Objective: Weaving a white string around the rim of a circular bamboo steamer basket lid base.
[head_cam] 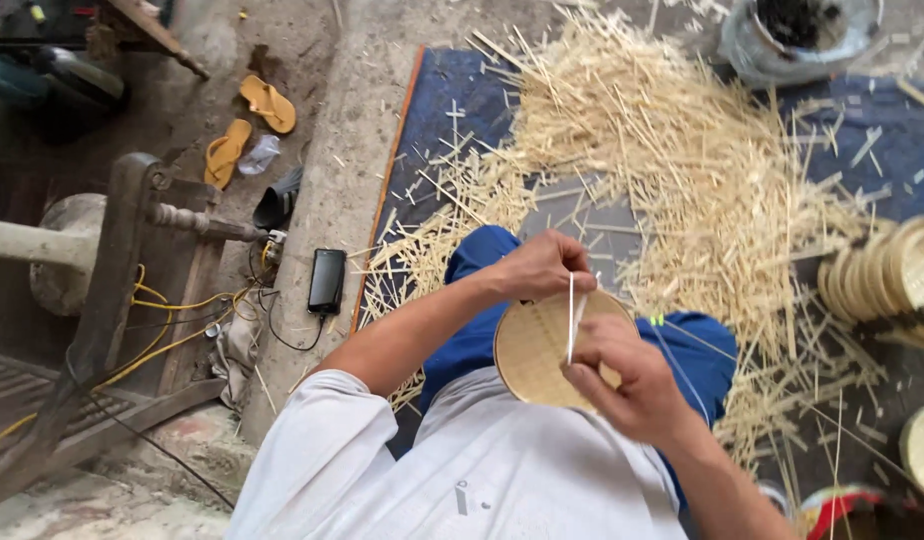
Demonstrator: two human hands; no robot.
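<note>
I am steadying the round woven tray (530, 350) with my left hand (538, 265); right hand (622, 375) fingers are clamped on a thin bamboo strip (570, 315) standing upright over it, for threading.

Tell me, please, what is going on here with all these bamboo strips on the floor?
A person sits on a blue mat and works on a round woven bamboo tray resting on the lap. The left hand grips the tray's far edge, while the right hand holds a thin pale strip upright against it. A big heap of bamboo strips lies in front, a stack of similar woven trays stands to the right, and a black phone lies to the left.
</note>
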